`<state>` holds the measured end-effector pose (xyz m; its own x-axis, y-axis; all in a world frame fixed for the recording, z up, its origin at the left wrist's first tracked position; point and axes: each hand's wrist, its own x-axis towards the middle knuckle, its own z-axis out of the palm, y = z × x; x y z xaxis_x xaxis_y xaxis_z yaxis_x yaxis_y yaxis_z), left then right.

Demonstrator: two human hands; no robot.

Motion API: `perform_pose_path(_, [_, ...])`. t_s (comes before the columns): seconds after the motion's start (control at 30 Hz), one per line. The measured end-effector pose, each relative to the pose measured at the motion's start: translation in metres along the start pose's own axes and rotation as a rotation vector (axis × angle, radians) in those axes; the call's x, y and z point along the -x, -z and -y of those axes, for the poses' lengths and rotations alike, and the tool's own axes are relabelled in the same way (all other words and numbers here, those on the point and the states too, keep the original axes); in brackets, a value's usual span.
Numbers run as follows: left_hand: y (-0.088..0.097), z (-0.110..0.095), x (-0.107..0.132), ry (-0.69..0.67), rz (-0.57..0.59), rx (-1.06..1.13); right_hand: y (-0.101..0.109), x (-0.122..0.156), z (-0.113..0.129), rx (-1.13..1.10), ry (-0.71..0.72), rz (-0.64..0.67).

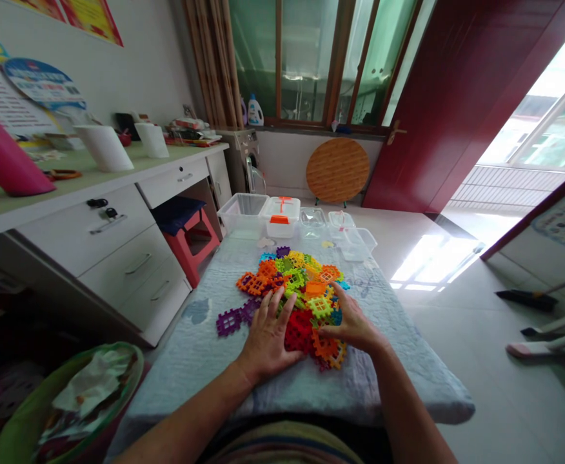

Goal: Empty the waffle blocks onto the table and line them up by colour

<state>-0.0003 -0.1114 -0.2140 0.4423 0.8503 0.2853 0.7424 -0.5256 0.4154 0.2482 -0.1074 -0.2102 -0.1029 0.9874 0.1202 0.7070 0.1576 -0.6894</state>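
Observation:
A loose heap of colourful plastic interlocking building pieces, with square window-like shapes and notched edges, lies on the cloth-covered table (pixel 190 374). My left hand (pixel 269 332) rests on the heap's near left side, fingers spread, beside red pieces (pixel 299 332). Just left of it are purple pieces (pixel 229 321). On the right side, my right hand (pixel 350 319) has thumb and fingers apart around the heap's edge, near a lime-green piece (pixel 320 307) and orange pieces (pixel 327 348). Neither hand visibly grips a piece; the heap's parts under the palms are hidden.
At the table's far end stand a clear bin (pixel 244 216), a lidded box with an orange latch (pixel 281 219) and smaller clear containers (pixel 313 220). A desk (pixel 118 238) and red stool (pixel 193 238) are left; a waste basket (pixel 89 399) sits near left.

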Motion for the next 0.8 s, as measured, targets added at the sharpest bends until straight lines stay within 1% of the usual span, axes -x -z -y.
perform_pose_path(0.23, [-0.005,-0.002,-0.014,-0.08,-0.101,0.044,-0.007,-0.009,0.003,-0.127,0.007,-0.13])
perform_pose_path(0.4, [-0.005,0.0,-0.029,-0.091,-0.117,0.107,-0.015,-0.019,0.013,-0.212,0.019,-0.191])
perform_pose_path(0.53, [-0.002,0.001,-0.04,-0.091,-0.136,0.179,-0.025,-0.029,0.03,-0.402,0.013,-0.172])
perform_pose_path(0.67, [0.011,0.0,-0.052,-0.068,-0.193,0.255,-0.03,-0.044,0.045,-0.625,0.022,-0.158])
perform_pose_path(0.73, [0.023,0.001,-0.062,-0.051,-0.21,0.269,-0.028,-0.056,0.049,-0.701,-0.002,-0.173])
perform_pose_path(0.8, [0.036,0.003,-0.073,-0.025,-0.215,0.27,-0.025,-0.071,0.05,-0.72,-0.02,-0.184])
